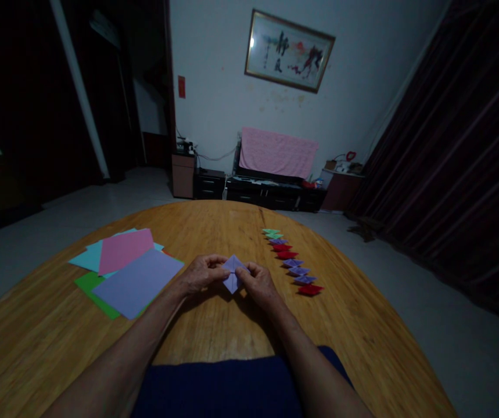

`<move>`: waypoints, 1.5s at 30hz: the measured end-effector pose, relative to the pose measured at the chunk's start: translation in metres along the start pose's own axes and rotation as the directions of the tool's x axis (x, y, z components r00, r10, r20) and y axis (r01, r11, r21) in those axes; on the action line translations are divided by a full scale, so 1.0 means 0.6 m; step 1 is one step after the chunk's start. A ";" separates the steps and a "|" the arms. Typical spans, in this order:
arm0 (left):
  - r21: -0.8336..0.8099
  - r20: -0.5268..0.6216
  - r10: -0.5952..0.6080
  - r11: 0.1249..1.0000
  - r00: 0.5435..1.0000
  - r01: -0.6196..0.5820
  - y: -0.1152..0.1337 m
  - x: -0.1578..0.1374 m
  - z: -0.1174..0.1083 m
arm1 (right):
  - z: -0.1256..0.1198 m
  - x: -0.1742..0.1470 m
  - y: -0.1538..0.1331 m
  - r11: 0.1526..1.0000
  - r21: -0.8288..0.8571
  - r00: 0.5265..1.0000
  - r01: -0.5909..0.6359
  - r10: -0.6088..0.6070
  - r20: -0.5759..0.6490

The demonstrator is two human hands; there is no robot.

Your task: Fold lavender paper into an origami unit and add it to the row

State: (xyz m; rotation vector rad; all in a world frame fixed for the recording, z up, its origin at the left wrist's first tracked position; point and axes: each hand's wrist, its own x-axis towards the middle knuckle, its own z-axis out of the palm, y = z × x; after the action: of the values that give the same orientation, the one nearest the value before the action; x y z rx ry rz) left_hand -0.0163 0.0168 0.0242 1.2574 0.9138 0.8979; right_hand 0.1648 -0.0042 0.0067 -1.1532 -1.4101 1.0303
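Observation:
A small purple piece of folded paper (233, 264), diamond-shaped with crease lines meeting at its middle, is held between both hands just over the table. My left hand (203, 273) grips its left corner, thumb on top and fingers behind. On the opposite corner, my right hand (258, 283) pinches the paper the same way, its thumb near the centre. The fingers behind the paper are partly hidden. To the right runs a slanting row of several small folded paper boats, among them a red one (311, 289) nearest me, a purple one (304, 280) and a green one (270, 231).
Loose paper sheets lie at the left of the round wooden table (227, 223), with a purple sheet (140, 283) over a green sheet (96, 293) and a pink sheet (126, 249) beside them. Beyond stands a black cabinet (262, 196) below a pink cloth (277, 152).

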 end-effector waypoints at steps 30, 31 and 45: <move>0.006 0.128 -0.029 1.000 0.991 0.029 -0.009 -0.003 -0.010 | -0.001 -0.004 -0.010 0.994 0.076 0.980 -0.083 0.068 0.186; -0.005 0.139 -0.024 1.000 0.990 0.025 -0.009 -0.004 -0.010 | -0.002 -0.003 -0.010 0.993 0.068 0.982 -0.095 0.082 0.172; -0.104 0.088 0.025 0.994 0.996 -0.016 -0.006 -0.014 -0.001 | -0.004 0.000 -0.001 0.991 0.088 0.989 -0.103 0.093 0.118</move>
State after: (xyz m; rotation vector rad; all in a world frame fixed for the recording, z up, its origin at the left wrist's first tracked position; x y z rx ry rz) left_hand -0.0199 0.0087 0.0209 1.2096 0.7758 0.8872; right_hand 0.1670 -0.0046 0.0078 -1.1192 -1.3887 1.2357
